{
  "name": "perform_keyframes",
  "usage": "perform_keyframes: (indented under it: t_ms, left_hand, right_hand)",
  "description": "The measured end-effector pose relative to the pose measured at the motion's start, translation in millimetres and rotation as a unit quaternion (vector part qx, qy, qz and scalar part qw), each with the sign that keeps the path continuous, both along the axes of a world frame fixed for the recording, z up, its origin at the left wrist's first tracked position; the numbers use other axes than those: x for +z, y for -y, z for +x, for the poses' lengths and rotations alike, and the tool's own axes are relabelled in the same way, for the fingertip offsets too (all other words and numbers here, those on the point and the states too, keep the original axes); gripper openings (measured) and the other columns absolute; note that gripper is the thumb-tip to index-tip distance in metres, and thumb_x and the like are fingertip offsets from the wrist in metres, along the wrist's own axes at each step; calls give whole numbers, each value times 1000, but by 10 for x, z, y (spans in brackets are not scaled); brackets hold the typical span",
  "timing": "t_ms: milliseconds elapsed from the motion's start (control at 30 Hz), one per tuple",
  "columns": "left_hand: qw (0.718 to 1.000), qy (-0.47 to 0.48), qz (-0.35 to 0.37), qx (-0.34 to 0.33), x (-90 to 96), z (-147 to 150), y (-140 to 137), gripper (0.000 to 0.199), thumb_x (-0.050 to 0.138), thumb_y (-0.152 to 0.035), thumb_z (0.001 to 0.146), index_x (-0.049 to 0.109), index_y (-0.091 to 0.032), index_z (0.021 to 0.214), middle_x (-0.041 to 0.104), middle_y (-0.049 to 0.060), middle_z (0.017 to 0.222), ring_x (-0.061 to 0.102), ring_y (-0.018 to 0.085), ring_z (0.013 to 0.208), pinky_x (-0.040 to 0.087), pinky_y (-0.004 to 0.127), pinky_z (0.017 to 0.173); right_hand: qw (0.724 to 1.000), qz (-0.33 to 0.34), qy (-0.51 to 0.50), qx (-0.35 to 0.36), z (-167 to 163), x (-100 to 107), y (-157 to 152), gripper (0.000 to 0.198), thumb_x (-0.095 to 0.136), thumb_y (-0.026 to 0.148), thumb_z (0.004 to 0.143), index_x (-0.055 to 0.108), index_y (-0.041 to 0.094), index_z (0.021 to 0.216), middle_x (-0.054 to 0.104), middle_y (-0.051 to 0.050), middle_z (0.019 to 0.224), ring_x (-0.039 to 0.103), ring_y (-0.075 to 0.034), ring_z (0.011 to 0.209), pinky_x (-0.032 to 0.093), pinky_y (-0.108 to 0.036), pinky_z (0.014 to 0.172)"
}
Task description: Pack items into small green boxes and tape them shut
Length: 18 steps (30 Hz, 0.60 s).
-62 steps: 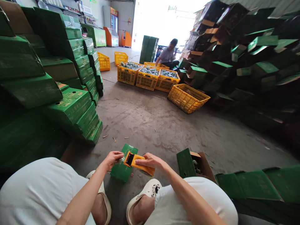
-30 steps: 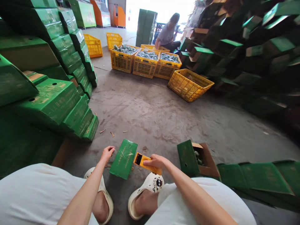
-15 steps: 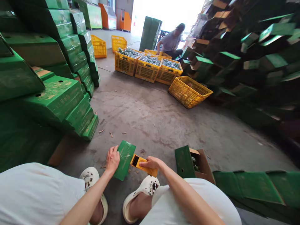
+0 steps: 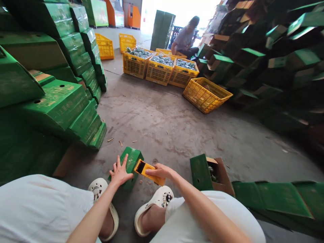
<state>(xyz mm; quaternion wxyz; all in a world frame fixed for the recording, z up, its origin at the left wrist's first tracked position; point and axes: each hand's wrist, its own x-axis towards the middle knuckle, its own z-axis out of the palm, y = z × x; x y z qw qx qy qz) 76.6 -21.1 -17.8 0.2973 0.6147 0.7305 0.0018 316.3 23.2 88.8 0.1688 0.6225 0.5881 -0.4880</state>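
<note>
A small green cardboard box (image 4: 131,160) stands on the floor between my feet, with a shiny strip along its top. My left hand (image 4: 120,173) lies on the box with fingers and thumb spread. In my right hand (image 4: 160,171) is a yellow hand-held tool (image 4: 150,172) with a black front part; its exact kind I cannot make out. Its front end is at the right side of the box, and whether it touches I cannot tell. To the right stands an open green box (image 4: 198,172) with small dark items inside.
Stacked green boxes (image 4: 58,101) rise at the left, and more boxes (image 4: 253,64) pile up at the right. Yellow crates (image 4: 158,72) full of wrapped items stand ahead, near a crouching person (image 4: 186,37). Another yellow crate (image 4: 205,98) sits tilted. Folded green cartons (image 4: 275,199) lie at the lower right.
My left hand has moved from the box's left edge onto its top, and its fingers have spread. The box has turned and tilted. The yellow tool has shifted slightly left.
</note>
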Motion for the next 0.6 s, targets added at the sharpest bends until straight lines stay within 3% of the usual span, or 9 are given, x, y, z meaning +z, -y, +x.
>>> perform_keyframes:
  t_ms: [100, 300, 433, 600]
  left_hand:
    - [999, 44, -18, 4, -3, -263, -118, 116, 78, -44, 67, 15, -47, 164, 1, 11, 176, 30, 48, 150, 37, 70, 107]
    - [990, 109, -53, 68, -102, -546, -236, 115, 76, -47, 69, 13, -43, 165, 11, 12, 175, 32, 51, 148, 35, 72, 108]
    - [990, 123, -50, 43, -165, -615, -298, 117, 78, -43, 65, 15, -46, 164, 9, 10, 176, 28, 52, 151, 33, 75, 109]
    - [986, 142, -58, 61, -255, -710, -337, 116, 80, -45, 64, 21, -43, 164, 13, 11, 175, 29, 53, 151, 33, 71, 112]
  right_hand:
    - [1000, 9, -21, 5, 65, 171, 46, 57, 66, 74, 83, 72, 17, 82, 66, -2, 76, 55, -14, 64, 33, -24, 54]
    - [998, -31, 43, -14, 662, 347, 265, 54, 69, 71, 81, 78, 19, 94, 72, -4, 83, 60, -17, 69, 36, -26, 57]
    - [997, -47, 58, -20, 774, 252, 285, 52, 70, 68, 83, 78, 18, 97, 76, -6, 90, 63, -18, 72, 37, -26, 57]
    - [996, -39, 85, 10, 560, 16, 139, 50, 68, 67, 86, 77, 18, 93, 77, -7, 95, 65, -18, 75, 38, -25, 57]
